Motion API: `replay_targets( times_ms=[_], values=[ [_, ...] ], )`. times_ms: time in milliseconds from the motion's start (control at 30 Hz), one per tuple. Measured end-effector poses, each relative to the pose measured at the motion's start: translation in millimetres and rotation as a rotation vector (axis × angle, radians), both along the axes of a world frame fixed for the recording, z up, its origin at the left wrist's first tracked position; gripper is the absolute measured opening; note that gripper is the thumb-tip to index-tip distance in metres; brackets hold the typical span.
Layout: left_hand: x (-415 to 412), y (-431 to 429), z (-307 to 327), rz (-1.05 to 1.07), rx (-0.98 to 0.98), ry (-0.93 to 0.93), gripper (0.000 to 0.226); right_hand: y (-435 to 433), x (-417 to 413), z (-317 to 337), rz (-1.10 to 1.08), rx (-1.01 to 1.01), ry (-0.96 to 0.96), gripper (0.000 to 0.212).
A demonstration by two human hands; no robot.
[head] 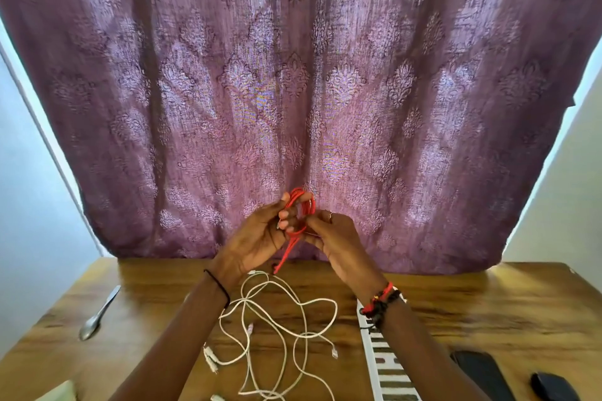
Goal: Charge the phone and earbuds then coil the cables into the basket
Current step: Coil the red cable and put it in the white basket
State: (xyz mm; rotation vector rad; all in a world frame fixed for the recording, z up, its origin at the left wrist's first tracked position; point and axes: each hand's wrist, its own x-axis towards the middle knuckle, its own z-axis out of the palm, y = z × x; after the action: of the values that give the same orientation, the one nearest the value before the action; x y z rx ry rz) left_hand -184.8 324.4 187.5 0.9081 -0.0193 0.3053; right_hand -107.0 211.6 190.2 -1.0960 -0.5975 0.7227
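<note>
A red cable (301,210) is looped into a small coil held up above the table's far edge. My left hand (257,238) holds the coil with its fingers through the loops. My right hand (332,238) pinches the red strand beside the coil, and the loose red tail (283,257) hangs down toward the table. A tangle of white cables (277,329) lies loose on the wooden table (488,309) under my forearms. A white slatted basket (387,368) shows partly beneath my right forearm. A dark phone (482,374) and a dark earbud case (553,386) lie at the lower right.
A metal spoon (97,316) lies at the table's left side. A purple patterned curtain (293,91) hangs right behind the table. A pale object (60,392) sits at the bottom left corner.
</note>
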Motion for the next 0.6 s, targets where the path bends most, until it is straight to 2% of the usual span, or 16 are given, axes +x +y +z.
replay_targets(
  times_ms=[167, 267, 367, 433, 500, 533, 600],
  values=[
    [1.8, 1.0, 1.0, 0.035, -0.065, -0.03, 0.06, 2.7, 5.6, -1.8, -0.018, -0.123, -0.034, 0.016],
    [2.3, 5.4, 3.8, 0.059, -0.138, -0.098, 0.06, 1.1, 10.1, -5.3, 0.0, -0.263, -0.117, 0.024],
    [3.8, 7.8, 3.3, 0.073, -0.178, -0.13, 0.06, 0.0, 8.0, -11.2, 0.095, -0.237, -0.044, 0.03],
    [5.0, 6.4, 3.9, 0.089, -0.199, -0.134, 0.056, -0.6, 5.3, -15.3, 0.211, -0.205, 0.029, 0.021],
    [5.6, 3.5, 6.3, 0.131, -0.217, -0.122, 0.039, -0.9, 3.8, -20.4, 0.26, -0.186, 0.032, 0.005],
    [5.7, 2.5, 7.6, 0.163, -0.232, -0.112, 0.03, -1.4, 2.9, -22.9, 0.26, -0.178, 0.019, 0.005],
    [7.3, 0.6, 7.5, 0.221, -0.252, -0.089, 0.031, -2.4, -1.5, -27.0, 0.246, -0.163, 0.014, 0.014]
  ],
)
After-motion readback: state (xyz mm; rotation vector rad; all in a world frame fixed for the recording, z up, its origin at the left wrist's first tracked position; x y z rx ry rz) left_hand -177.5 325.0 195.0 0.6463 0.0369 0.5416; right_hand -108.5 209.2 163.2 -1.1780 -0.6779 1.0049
